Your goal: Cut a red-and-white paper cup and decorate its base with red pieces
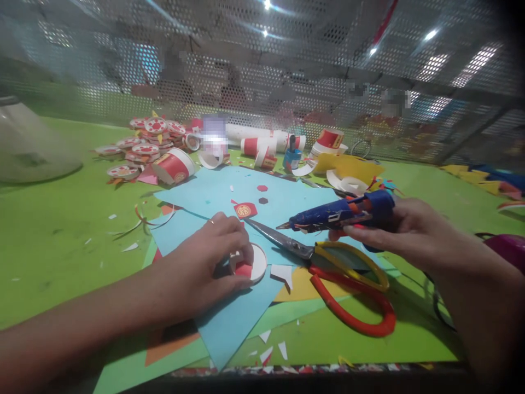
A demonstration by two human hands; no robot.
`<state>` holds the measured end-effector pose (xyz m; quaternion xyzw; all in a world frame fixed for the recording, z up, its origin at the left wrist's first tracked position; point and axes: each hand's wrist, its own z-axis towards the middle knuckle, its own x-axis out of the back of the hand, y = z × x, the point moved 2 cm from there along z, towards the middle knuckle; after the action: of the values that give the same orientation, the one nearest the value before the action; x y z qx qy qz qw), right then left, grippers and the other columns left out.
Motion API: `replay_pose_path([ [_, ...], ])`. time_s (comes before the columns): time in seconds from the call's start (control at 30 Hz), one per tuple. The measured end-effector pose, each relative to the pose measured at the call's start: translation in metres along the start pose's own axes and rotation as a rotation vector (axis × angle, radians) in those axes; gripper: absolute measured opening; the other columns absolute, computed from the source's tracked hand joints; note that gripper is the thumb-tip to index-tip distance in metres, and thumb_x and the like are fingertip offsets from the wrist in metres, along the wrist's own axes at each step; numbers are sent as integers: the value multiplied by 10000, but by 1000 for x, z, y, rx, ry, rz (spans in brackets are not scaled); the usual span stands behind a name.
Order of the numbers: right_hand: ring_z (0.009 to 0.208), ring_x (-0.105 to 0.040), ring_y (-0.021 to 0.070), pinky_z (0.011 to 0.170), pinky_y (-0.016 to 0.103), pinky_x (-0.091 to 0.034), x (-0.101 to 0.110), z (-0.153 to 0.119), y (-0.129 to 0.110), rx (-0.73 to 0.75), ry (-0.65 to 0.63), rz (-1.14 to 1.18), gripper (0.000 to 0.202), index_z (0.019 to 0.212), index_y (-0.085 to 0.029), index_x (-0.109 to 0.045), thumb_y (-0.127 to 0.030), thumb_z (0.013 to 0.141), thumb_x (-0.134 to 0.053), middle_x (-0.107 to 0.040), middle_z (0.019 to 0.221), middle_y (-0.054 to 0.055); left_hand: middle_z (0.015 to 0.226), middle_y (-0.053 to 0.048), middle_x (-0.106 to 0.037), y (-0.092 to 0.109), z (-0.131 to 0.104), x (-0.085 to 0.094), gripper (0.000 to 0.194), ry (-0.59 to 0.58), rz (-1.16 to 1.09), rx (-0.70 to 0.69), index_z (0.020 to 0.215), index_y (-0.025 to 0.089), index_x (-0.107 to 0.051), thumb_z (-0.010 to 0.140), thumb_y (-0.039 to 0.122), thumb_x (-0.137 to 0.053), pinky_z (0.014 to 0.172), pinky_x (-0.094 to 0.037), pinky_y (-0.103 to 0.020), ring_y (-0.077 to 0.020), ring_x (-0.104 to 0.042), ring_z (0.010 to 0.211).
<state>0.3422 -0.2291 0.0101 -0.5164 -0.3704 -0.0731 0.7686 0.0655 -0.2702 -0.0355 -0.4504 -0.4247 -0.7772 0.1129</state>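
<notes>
My left hand [223, 254] is closed round a white paper disc [258, 264] with a red piece on it, over blue paper [235, 323]. On the right, my right hand [389, 224] grips a dark blue glue gun [328, 215], its tip pointing left. Below the gun lie large scissors [305, 249] with one yellow and one red handle, blades towards the upper left. A white scrap [283, 274] rests between the disc and the scissors. Beyond the blades is a red cutout with a round yellow pattern [245, 209].
Decorated red and white discs [145, 150] are piled at the back left. Red and white paper cups [174, 166] lie along the back, near a small blue pot [292, 158] and yellow paper [346, 166]. Paper scraps litter the front edge. A perforated metal screen rises behind.
</notes>
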Motion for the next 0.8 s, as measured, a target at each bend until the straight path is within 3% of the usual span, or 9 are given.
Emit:
replay_pose_path([
  [0.27,768,-667,184,667,275,-552,-1,1,3,-2,-30,5,201,914,-211,-723,-341,763,-698,-739,886,33,785,-7,-571,1,3,2,16,-18,-45,25,804,181,-577,805,186,-593,729,-409,-301,-149,-508,747],
  [0.4,821,-671,159,711,227,-547,-3,0,0,18,-55,46,217,991,-294,-720,-324,777,-697,-743,956,-15,748,-18,-564,1,3,3,26,-2,-76,65,763,169,-623,781,173,-605,643,-407,-274,-147,-515,710],
  [0.53,763,-665,159,621,202,-532,-5,-4,3,-33,-88,51,243,1017,-322,-712,-319,775,-698,-743,906,-36,692,-11,-558,-3,4,3,99,11,-85,87,677,167,-625,773,166,-603,610,-399,-264,-136,-510,665],
  [0.63,679,-640,164,538,208,-498,-11,-6,4,-91,-130,50,200,960,-299,-721,-335,765,-700,-722,815,-32,730,-12,-550,-6,3,4,95,37,-108,84,678,182,-659,764,219,-641,635,-416,-272,-144,-524,702],
  [0.8,697,-618,191,569,246,-498,-26,-8,0,-180,-185,110,201,919,-273,-710,-406,772,-678,-675,753,-15,915,-25,-539,-7,0,10,96,80,-124,139,683,211,-695,760,241,-647,741,-436,-293,-153,-546,819],
])
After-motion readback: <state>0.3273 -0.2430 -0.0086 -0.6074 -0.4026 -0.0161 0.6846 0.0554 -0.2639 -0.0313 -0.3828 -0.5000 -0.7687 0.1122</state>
